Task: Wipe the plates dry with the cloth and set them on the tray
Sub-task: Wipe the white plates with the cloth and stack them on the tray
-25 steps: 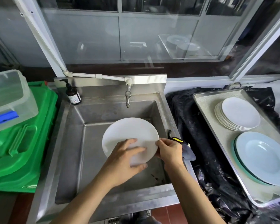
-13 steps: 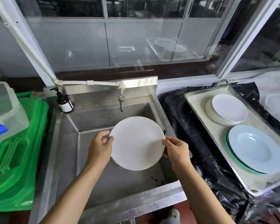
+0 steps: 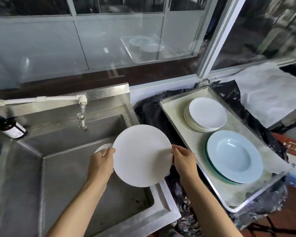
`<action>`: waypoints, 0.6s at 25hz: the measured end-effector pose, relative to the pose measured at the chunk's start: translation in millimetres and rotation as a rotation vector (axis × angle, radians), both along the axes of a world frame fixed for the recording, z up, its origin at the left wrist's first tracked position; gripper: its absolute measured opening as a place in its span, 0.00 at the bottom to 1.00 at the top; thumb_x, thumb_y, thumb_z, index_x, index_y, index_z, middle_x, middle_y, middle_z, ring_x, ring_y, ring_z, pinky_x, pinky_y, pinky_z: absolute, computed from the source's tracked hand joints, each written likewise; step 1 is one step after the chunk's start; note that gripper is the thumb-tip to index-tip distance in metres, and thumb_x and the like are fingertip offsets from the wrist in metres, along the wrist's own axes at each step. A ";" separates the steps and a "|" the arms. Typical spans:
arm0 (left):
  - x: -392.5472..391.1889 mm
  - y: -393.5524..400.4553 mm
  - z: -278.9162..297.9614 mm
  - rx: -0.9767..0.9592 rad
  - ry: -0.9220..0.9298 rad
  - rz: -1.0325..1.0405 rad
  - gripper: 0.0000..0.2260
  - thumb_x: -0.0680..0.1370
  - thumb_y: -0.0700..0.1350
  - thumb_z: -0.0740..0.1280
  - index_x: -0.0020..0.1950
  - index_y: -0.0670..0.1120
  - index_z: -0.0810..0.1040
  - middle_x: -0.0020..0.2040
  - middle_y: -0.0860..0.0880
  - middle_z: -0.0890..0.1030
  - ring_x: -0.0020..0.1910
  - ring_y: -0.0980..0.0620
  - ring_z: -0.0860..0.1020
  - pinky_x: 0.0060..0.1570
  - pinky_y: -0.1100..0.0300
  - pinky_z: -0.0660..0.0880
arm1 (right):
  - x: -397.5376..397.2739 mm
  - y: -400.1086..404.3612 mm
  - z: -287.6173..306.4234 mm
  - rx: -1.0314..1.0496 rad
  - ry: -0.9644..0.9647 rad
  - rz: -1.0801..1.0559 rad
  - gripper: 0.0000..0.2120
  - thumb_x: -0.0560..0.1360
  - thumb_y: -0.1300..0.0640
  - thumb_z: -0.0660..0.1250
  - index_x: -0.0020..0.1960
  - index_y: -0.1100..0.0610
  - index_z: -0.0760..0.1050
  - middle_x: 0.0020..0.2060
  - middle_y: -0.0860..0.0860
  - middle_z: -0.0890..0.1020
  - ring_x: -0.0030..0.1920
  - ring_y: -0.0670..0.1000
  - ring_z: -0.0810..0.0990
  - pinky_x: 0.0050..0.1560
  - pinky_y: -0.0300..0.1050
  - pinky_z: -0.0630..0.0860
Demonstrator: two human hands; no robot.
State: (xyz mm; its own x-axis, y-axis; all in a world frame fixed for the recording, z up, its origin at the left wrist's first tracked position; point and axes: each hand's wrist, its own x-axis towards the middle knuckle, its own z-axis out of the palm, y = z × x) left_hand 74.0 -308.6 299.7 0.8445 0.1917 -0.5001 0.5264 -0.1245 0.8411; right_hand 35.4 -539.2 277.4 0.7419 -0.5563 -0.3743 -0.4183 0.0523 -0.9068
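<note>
Plate: left hand and right hand pinch opposite rims, over the sink corner.
Risk: wet rim may slip, striking steel before reaching the tray.

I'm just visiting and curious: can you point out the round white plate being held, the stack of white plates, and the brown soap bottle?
Round white plate [image 3: 142, 156], head view, its face.
Stack of white plates [image 3: 207, 115], head view, top plate.
Brown soap bottle [image 3: 11, 128], head view, its body.
</note>
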 end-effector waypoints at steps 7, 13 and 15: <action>34.5 -139.0 -20.2 -0.031 0.019 -0.061 0.10 0.80 0.45 0.65 0.42 0.53 0.82 0.42 0.49 0.86 0.48 0.45 0.83 0.42 0.51 0.82 | 18.0 -138.6 -6.8 -0.012 -0.017 -0.030 0.19 0.73 0.65 0.66 0.40 0.42 0.87 0.31 0.43 0.83 0.33 0.45 0.75 0.36 0.37 0.75; 68.6 -249.2 -32.3 -0.033 0.044 -0.158 0.11 0.81 0.41 0.63 0.41 0.50 0.81 0.41 0.49 0.84 0.44 0.46 0.82 0.48 0.49 0.80 | 42.3 -247.3 -22.2 -0.016 0.032 -0.181 0.10 0.72 0.60 0.70 0.43 0.46 0.86 0.35 0.44 0.86 0.38 0.49 0.81 0.42 0.44 0.78; 83.1 -279.2 -37.2 -0.022 0.048 -0.186 0.13 0.81 0.42 0.63 0.38 0.49 0.80 0.42 0.44 0.83 0.45 0.44 0.81 0.54 0.45 0.79 | 55.4 -276.2 -28.4 -0.015 0.028 -0.200 0.13 0.73 0.62 0.69 0.41 0.45 0.86 0.35 0.43 0.86 0.37 0.47 0.81 0.42 0.43 0.78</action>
State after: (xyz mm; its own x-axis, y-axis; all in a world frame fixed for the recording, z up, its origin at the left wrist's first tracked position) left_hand 157.1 -587.8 262.5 0.8397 0.0230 -0.5426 0.5352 -0.2053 0.8194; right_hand 90.9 -815.4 249.0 0.6057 -0.6972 -0.3834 -0.4256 0.1233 -0.8965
